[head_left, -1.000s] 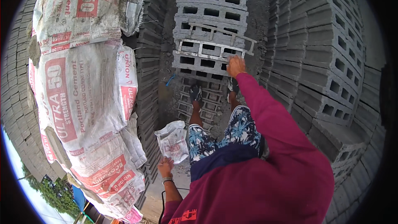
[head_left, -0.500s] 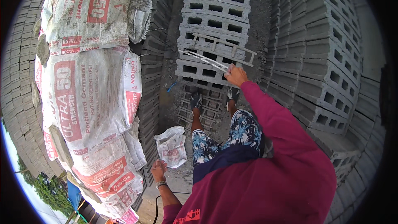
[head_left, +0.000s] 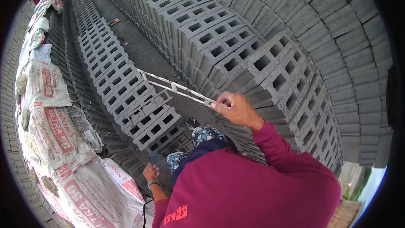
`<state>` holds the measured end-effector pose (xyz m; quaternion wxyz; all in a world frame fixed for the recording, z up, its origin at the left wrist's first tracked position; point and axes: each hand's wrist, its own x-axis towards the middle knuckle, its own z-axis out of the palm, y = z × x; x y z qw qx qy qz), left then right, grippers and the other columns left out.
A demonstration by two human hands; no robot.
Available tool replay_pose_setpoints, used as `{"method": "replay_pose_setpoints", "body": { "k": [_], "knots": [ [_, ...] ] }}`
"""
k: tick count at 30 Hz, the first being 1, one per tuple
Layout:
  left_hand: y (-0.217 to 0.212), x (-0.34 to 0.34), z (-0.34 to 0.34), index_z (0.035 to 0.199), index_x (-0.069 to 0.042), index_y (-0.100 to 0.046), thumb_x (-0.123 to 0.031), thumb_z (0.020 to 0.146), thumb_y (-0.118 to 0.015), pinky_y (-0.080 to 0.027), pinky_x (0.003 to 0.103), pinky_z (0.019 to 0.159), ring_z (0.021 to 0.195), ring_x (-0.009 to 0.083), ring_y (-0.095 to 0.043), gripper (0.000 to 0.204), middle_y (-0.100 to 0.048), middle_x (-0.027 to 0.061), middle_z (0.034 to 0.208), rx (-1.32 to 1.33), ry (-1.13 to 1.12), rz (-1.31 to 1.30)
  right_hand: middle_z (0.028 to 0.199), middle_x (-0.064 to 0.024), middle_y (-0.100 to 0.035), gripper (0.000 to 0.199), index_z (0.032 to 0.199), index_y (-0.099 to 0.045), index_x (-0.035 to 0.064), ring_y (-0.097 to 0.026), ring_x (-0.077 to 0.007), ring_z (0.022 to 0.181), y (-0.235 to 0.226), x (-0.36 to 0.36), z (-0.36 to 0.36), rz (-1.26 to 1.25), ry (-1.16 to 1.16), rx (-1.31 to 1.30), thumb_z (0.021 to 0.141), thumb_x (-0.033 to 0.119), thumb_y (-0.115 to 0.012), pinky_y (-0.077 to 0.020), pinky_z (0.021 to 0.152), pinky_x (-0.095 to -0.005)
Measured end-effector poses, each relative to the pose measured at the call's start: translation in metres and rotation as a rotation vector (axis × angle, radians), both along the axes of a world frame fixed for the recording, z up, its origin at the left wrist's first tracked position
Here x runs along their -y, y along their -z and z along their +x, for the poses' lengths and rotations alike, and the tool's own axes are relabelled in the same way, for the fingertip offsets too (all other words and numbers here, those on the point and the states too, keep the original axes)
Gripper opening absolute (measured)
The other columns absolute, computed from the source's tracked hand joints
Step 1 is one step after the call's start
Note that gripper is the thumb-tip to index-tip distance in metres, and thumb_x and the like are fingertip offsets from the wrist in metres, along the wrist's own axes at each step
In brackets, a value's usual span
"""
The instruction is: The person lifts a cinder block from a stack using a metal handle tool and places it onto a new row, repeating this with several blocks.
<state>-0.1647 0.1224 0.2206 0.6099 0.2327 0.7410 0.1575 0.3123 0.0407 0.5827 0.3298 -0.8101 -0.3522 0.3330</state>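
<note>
My right hand (head_left: 237, 109) grips one end of a thin, pale ladder-like frame (head_left: 174, 87), two long bars joined by short crosspieces. Its far end reaches left over the edge of a row of grey hollow concrete blocks (head_left: 110, 68). On the near end of that row lies a second grey frame (head_left: 148, 104), flat on the block tops and hard to tell from them. My left hand (head_left: 151, 172) hangs low by my left side, fingers loosely curled and nothing in them. A band circles that wrist.
Taller stacks of hollow blocks (head_left: 219, 38) run along the right, beyond a narrow gravel aisle (head_left: 126, 33). Printed cement sacks (head_left: 57, 137) cover a stack on the left, with rubble lumps (head_left: 49, 185) on them. A blue scrap (head_left: 155, 159) lies near my feet.
My view and body have turned right, bringing the right-hand stacks closer. The frame in my right hand is lifted away from the block row's near end; the second frame stays on the blocks.
</note>
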Motion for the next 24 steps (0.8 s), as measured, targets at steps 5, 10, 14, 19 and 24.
{"method": "replay_pose_setpoints", "body": {
  "k": [5, 10, 14, 19, 24],
  "knots": [
    [-0.005, -0.102, 0.055, 0.117, 0.0, -0.057, -0.032, 0.097, -0.061, -0.049, 0.028, 0.042, 0.062, 0.0176, -0.066, 0.038, -0.069, 0.0106, 0.088, 0.081, 0.313, 0.124, 0.062, -0.0048, -0.059, 0.035, 0.087, -0.066, -0.0002, -0.052, -0.0118, 0.058, -0.081, 0.144, 0.004, 0.097, 0.551, 0.384, 0.089, 0.035, -0.07, -0.0411, 0.053, -0.0327],
    [-0.027, -0.168, 0.108, 0.118, 0.002, -0.057, -0.036, 0.095, -0.062, -0.05, 0.029, 0.046, 0.066, 0.0196, -0.068, 0.044, -0.07, 0.0118, 0.091, 0.119, 0.496, 0.246, 0.067, -0.0079, -0.062, 0.03, 0.089, -0.068, 0.0008, -0.059, -0.0213, 0.059, -0.112, 0.25, -0.02, -0.279, 1.037, 0.856, 0.087, 0.031, -0.073, -0.0457, 0.058, -0.0359],
    [-0.068, -0.217, 0.132, 0.122, 0.001, -0.057, -0.036, 0.095, -0.064, -0.051, 0.029, 0.051, 0.07, 0.0186, -0.069, 0.046, -0.071, 0.0125, 0.095, 0.116, 0.474, 0.313, 0.09, -0.0123, -0.066, 0.027, 0.101, -0.069, 0.0004, -0.064, -0.0246, 0.075, -0.086, 0.288, -0.018, -0.251, 0.768, 1.16, 0.086, 0.023, -0.074, -0.0495, 0.069, -0.0349],
    [-0.152, -0.257, 0.139, 0.12, 0.0, -0.06, -0.037, 0.093, -0.067, -0.052, 0.025, 0.054, 0.073, 0.0132, -0.069, 0.046, -0.072, 0.0084, 0.095, 0.087, 0.498, 0.527, 0.101, -0.0133, -0.065, 0.03, 0.109, -0.068, -0.0013, -0.063, -0.022, 0.084, -0.072, 0.196, -0.005, 0.113, 0.546, 0.628, 0.086, 0.017, -0.073, -0.0496, 0.072, -0.0331],
    [-0.219, -0.223, 0.067, 0.125, -0.001, -0.062, -0.041, 0.094, -0.064, -0.049, 0.022, 0.063, 0.081, 0.0098, -0.068, 0.05, -0.072, 0.0064, 0.101, -0.111, 0.477, 0.611, 0.094, -0.0141, -0.068, 0.032, 0.111, -0.067, -0.0025, -0.065, -0.0219, 0.076, -0.004, 0.061, 0.016, 0.155, -0.105, 0.281, 0.087, 0.018, -0.071, -0.0508, 0.071, -0.0328]
  ]
}}
